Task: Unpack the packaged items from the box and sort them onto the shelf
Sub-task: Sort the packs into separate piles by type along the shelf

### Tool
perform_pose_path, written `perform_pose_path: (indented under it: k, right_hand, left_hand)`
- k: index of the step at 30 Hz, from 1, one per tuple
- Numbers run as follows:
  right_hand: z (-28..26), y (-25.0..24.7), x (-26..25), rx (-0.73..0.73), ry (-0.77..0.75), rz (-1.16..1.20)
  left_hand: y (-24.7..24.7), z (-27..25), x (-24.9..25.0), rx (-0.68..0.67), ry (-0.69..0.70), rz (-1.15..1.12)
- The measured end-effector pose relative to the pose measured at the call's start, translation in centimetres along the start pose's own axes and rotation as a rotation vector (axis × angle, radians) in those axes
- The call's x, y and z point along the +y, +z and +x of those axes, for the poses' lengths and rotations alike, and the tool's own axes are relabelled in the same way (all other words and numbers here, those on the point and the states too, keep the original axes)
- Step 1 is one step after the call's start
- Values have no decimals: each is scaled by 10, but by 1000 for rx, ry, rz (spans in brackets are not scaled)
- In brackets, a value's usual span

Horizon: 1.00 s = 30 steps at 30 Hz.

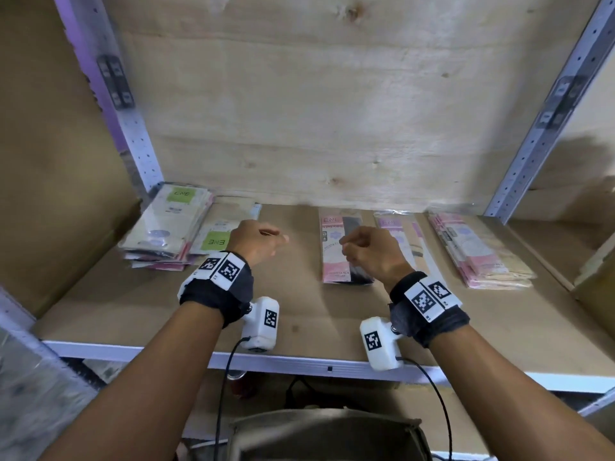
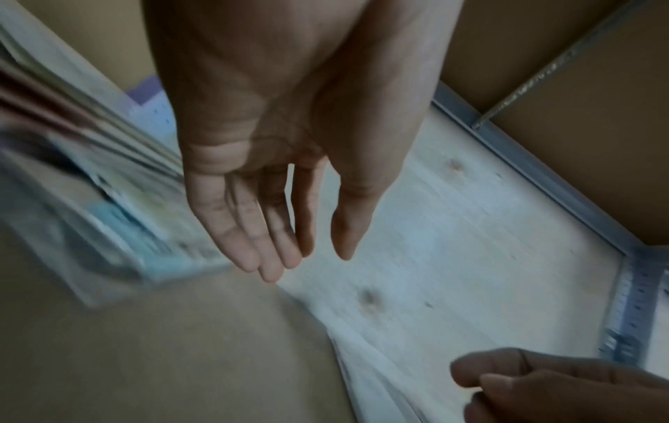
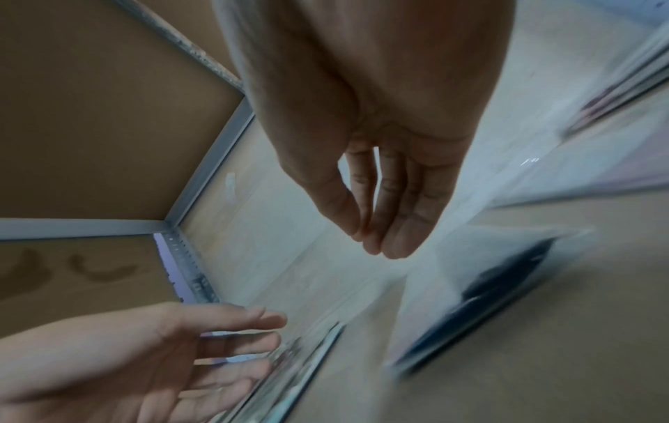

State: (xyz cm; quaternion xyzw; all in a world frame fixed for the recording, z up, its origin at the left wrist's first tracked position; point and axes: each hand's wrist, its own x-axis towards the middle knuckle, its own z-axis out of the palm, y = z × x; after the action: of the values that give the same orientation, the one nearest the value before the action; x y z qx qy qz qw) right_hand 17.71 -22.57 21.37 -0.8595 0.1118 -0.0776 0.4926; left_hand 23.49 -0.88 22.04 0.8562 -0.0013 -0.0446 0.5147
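Flat packaged items lie in rows on the brown shelf board point(image 1: 299, 314). At the left is a stack with green labels point(image 1: 163, 227), and beside it a second green-label pack point(image 1: 219, 232). A pink pack holding something black point(image 1: 336, 257) lies at the middle, with another pink pack point(image 1: 397, 232) and a pink stack point(image 1: 479, 251) to its right. My left hand point(image 1: 263, 242) hovers over bare board next to the second green pack, fingers relaxed and empty point(image 2: 304, 263). My right hand point(image 1: 362, 249) hovers over the middle pink packs, also empty point(image 3: 372, 243).
Perforated metal uprights point(image 1: 133, 128) point(image 1: 545, 121) frame the bay, with a plywood back panel point(image 1: 316, 111) behind. The white shelf lip point(image 1: 299, 362) runs below my wrists. A dull brown container point(image 1: 326, 434) sits at the bottom edge. Brown board walls stand to the left.
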Motion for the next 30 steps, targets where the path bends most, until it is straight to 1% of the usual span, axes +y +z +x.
perform_pose_path:
  k: [3,7,9,12,15,16,19,21,25,26,28,30]
  right_hand:
    - [11,33,-27,-113,43,114]
    - [32,96,-59,-274,125,130]
    - [45,128,-72,-327,150,74]
    - [60,168,-86,-370,175,-51]
    - [70,193,-93,-356,138,-236]
    - [73,198,-94,-345,134,-262]
    - [79,201,-96,-357,156,-261]
    - [83,193,-93,-366,148,-340]
    - [81,172,-84,-378,145,-347]
    - [77,166,-81,-393,139,-293]
    - [66,150,-75,-423,113,-80]
    - [51,128,-68,-409,102,191]
  left_hand:
    - [-42,3,-11,134,6,-5]
    - [-86,4,-29,255,0,19]
    - [-100,3,-35,281,19,32]
    - [-113,1,-42,288,26,33]
    - [-123,0,-46,288,16,24]
    - [-126,1,-48,285,16,34]
    - [-129,-1,-49,278,29,43]
    - [-130,-2,-48,277,40,50]
    - [-127,-5,-46,257,41,54]
    - [-125,-5,-45,256,50,96]
    - [-120,-8,-44,220,82,214]
    - [-110,-10,-40,78,134,310]
